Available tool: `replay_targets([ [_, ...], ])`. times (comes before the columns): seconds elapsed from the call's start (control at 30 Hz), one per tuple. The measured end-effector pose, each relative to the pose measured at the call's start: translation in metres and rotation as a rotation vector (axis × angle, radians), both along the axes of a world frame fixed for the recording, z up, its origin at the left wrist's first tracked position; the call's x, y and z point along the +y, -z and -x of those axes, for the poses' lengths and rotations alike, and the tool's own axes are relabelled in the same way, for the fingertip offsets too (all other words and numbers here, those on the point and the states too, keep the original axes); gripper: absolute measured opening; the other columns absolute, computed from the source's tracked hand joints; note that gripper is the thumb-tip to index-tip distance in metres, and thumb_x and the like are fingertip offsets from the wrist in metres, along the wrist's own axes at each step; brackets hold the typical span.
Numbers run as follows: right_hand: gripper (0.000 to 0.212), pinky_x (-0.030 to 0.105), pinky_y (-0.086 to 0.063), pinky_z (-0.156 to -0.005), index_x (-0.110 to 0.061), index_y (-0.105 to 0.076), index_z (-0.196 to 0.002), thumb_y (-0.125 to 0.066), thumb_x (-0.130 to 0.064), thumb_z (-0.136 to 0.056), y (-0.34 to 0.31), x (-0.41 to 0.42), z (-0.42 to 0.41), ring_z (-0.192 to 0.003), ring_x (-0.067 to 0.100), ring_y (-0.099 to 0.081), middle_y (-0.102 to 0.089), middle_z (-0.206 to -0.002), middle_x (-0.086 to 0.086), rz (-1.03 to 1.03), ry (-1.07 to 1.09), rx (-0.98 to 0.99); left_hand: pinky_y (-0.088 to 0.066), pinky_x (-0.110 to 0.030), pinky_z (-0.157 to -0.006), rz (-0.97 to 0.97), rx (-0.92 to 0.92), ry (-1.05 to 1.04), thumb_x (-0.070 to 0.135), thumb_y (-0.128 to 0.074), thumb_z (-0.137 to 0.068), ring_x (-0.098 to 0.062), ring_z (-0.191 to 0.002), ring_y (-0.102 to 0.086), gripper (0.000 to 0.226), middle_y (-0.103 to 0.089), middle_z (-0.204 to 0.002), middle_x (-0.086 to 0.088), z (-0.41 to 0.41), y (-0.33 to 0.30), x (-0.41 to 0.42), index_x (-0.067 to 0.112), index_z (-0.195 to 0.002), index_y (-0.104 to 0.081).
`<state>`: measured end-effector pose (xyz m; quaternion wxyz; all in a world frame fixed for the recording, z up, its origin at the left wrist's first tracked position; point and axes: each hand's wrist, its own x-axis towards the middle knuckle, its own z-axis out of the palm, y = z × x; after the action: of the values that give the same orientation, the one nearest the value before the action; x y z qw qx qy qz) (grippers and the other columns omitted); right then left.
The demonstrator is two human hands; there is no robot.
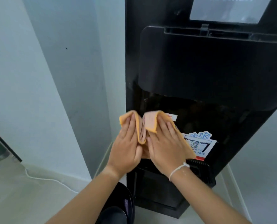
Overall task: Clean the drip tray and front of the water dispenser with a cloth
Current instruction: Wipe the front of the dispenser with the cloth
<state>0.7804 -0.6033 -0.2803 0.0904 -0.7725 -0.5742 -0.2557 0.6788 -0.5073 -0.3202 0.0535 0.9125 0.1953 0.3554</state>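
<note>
A tall black water dispenser [199, 65] stands in front of me against the wall. An orange cloth [150, 122] is folded between both hands, in front of the dark dispensing recess. My left hand [126, 146] holds the cloth's left fold and my right hand [165, 146] holds its right fold, with part of the cloth draped under the right palm. The black drip tray [197, 165] shows only as a ribbed edge right of my right wrist; the rest is hidden behind my hands.
A cold-water sticker [201, 144] is on the dispenser front. A white wall corner [66, 94] stands to the left. A white cable [50, 179] runs across the light floor. A dark shoe [123, 206] is at the dispenser's base.
</note>
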Motion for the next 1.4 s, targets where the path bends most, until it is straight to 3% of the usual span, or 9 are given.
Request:
replay_targets([
  [0.1, 0.045, 0.035, -0.007, -0.115, -0.014, -0.045, -0.136, -0.040, -0.026, -0.093, 0.016, -0.017, -0.006, -0.140, 0.022, -0.028, -0.043, -0.144, 0.008, 0.072, 0.045, 0.064, -0.014, -0.036, -0.117, 0.089, -0.003, -0.005, 0.018, -0.032, -0.080, -0.038, -0.144, -0.012, 0.068, -0.005, -0.153, -0.013, 0.010, 0.015, -0.005, 0.001, -0.145, -0.018],
  [0.3, 0.051, 0.037, -0.012, -0.113, -0.013, -0.041, -0.138, -0.038, -0.026, -0.089, -0.041, 0.022, -0.002, -0.132, 0.029, -0.041, -0.051, -0.138, 0.008, -0.225, 0.027, 0.034, -0.009, -0.036, -0.120, 0.061, -0.278, -0.026, 0.017, -0.033, -0.084, -0.027, -0.143, -0.001, 0.067, -0.001, -0.151, -0.012, -0.019, -0.056, 0.019, 0.000, -0.145, -0.012],
  [0.53, 0.046, 0.036, -0.014, -0.112, -0.015, -0.051, -0.131, -0.043, -0.026, -0.087, 0.017, -0.008, 0.003, -0.134, 0.020, -0.040, -0.052, -0.138, 0.003, 0.133, -0.027, -0.096, -0.005, -0.037, -0.120, 0.107, 0.045, 0.053, 0.013, -0.034, -0.082, -0.028, -0.147, 0.003, 0.070, 0.002, -0.157, -0.010, 0.012, 0.026, -0.008, 0.005, -0.147, -0.010],
  [0.63, 0.043, 0.036, -0.014, -0.112, -0.013, -0.053, -0.128, -0.054, -0.025, -0.087, 0.015, -0.010, 0.002, -0.134, 0.022, -0.039, -0.052, -0.138, 0.005, 0.066, -0.027, -0.053, -0.004, -0.033, -0.120, 0.120, 0.041, 0.098, 0.016, -0.034, -0.081, -0.020, -0.148, 0.001, 0.071, -0.004, -0.157, -0.007, 0.015, 0.026, -0.013, 0.009, -0.148, -0.011],
  [0.8, 0.048, 0.036, -0.007, -0.114, -0.011, -0.041, -0.137, -0.032, -0.026, -0.093, -0.050, 0.027, 0.007, -0.136, 0.027, -0.035, -0.046, -0.142, 0.010, -0.204, 0.016, -0.011, -0.004, -0.036, -0.121, 0.091, -0.187, 0.047, 0.015, -0.031, -0.088, -0.022, -0.147, 0.007, 0.064, -0.002, -0.156, -0.010, -0.006, -0.028, 0.005, 0.004, -0.148, -0.010],
  [0.9, 0.050, 0.034, -0.007, -0.117, -0.013, -0.034, -0.141, -0.031, -0.028, -0.094, -0.034, 0.019, 0.009, -0.140, 0.022, -0.029, -0.040, -0.147, 0.006, -0.082, 0.015, -0.053, -0.011, -0.042, -0.120, 0.072, -0.161, 0.074, 0.013, -0.031, -0.087, -0.022, -0.148, 0.005, 0.064, -0.005, -0.157, -0.010, -0.005, -0.020, 0.000, 0.003, -0.148, -0.014],
  [1.03, 0.041, 0.033, -0.016, -0.115, -0.016, -0.057, -0.125, -0.053, -0.030, -0.086, 0.002, -0.006, 0.006, -0.132, 0.018, -0.042, -0.055, -0.135, 0.001, 0.073, 0.022, -0.116, -0.016, -0.048, -0.118, 0.147, -0.024, 0.039, 0.019, -0.028, -0.084, -0.015, -0.147, 0.005, 0.066, -0.002, -0.157, -0.006, 0.008, 0.013, -0.015, 0.007, -0.148, -0.016],
  [1.17, 0.043, 0.034, -0.010, -0.115, -0.013, -0.053, -0.129, -0.036, -0.026, -0.091, -0.015, 0.004, 0.000, -0.136, 0.022, -0.037, -0.049, -0.140, 0.006, -0.053, 0.012, -0.061, -0.005, -0.038, -0.120, 0.080, -0.089, 0.020, 0.016, -0.029, -0.083, -0.022, -0.146, 0.006, 0.068, 0.000, -0.155, -0.011, 0.004, -0.019, -0.001, 0.006, -0.146, -0.008],
  [1.4, 0.046, 0.036, -0.010, -0.115, -0.010, -0.041, -0.138, -0.035, -0.025, -0.095, -0.043, 0.000, -0.006, -0.138, 0.025, -0.033, -0.043, -0.144, 0.011, -0.175, 0.065, 0.002, -0.008, -0.043, -0.121, 0.076, -0.113, -0.048, 0.019, -0.027, -0.082, -0.030, -0.147, 0.003, 0.070, -0.003, -0.157, -0.015, 0.001, -0.054, 0.002, -0.004, -0.147, -0.015],
])
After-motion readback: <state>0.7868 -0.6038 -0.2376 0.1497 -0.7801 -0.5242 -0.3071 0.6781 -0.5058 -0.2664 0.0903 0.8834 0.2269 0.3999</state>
